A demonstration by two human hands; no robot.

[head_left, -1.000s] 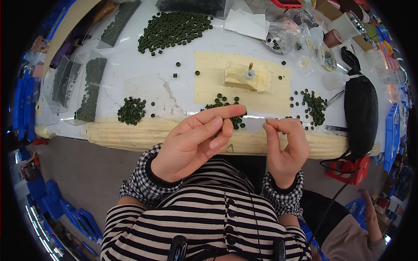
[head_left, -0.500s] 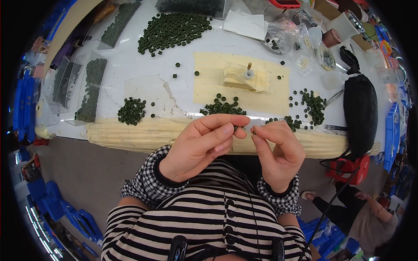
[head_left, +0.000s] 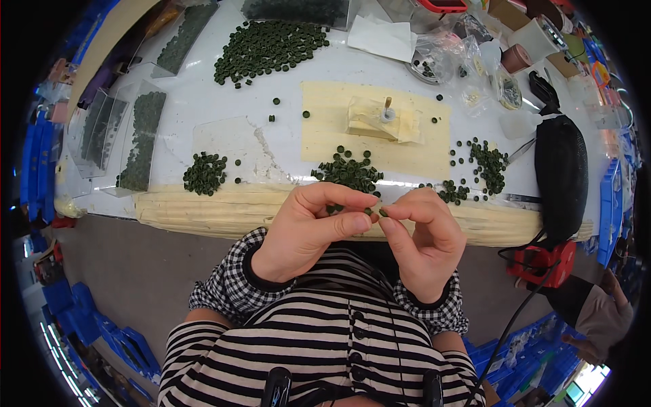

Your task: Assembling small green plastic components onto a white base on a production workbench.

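Note:
Over the table's near edge my two hands almost meet at the fingertips. My left hand (head_left: 305, 227) is closed, with a small dark green round piece (head_left: 368, 211) at its thumb and fingertips. More dark green shows under its curled fingers. Between thumb and forefinger, my right hand (head_left: 426, 237) pinches another small green piece (head_left: 384, 212). Just beyond the hands lies a loose pile of like dark green round pieces (head_left: 346, 169). A smaller heap (head_left: 205, 173) sits to the left, and scattered ones (head_left: 488, 166) lie to the right.
A taped block with an upright pin (head_left: 383, 121) stands on a yellow sheet (head_left: 319, 142). A large green pile (head_left: 271, 51) lies at the back, clear trays (head_left: 146, 139) of pieces at left. A black pouch (head_left: 561, 176) is at right. A padded yellowish edge (head_left: 203, 210) runs along the front.
My hands have come closer together and slightly lower, and the right one has moved left. The green pieces at the fingertips now show more plainly. A person at lower right has shifted away.

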